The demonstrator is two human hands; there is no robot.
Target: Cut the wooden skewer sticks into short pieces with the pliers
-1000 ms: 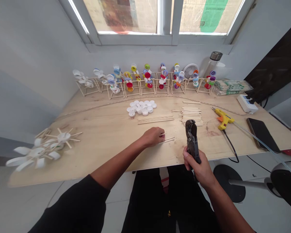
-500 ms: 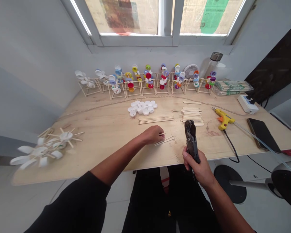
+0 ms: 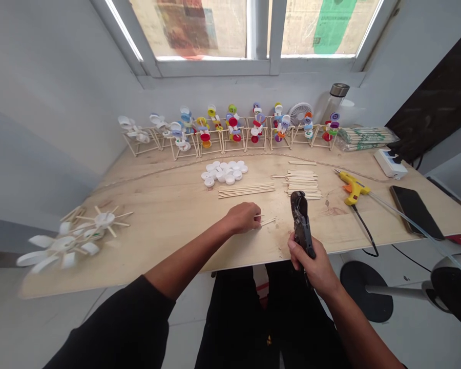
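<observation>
My left hand rests on the plywood table with its fingers closed over a few thin wooden sticks, whose ends poke out to the right. My right hand is near the table's front edge, wrapped round the handles of dark cutting pliers. The pliers' jaws point up and away, just right of the sticks. A row of long sticks lies beyond my left hand.
White bottle caps and a stack of flat sticks lie mid-table. A yellow glue gun, a phone and a power strip are at right. Cap-and-stick models line the back wall; white wheels sit at left.
My left hand has drawn the small sticks slightly closer under its fingers. The pliers stay held in nearly the same place.
</observation>
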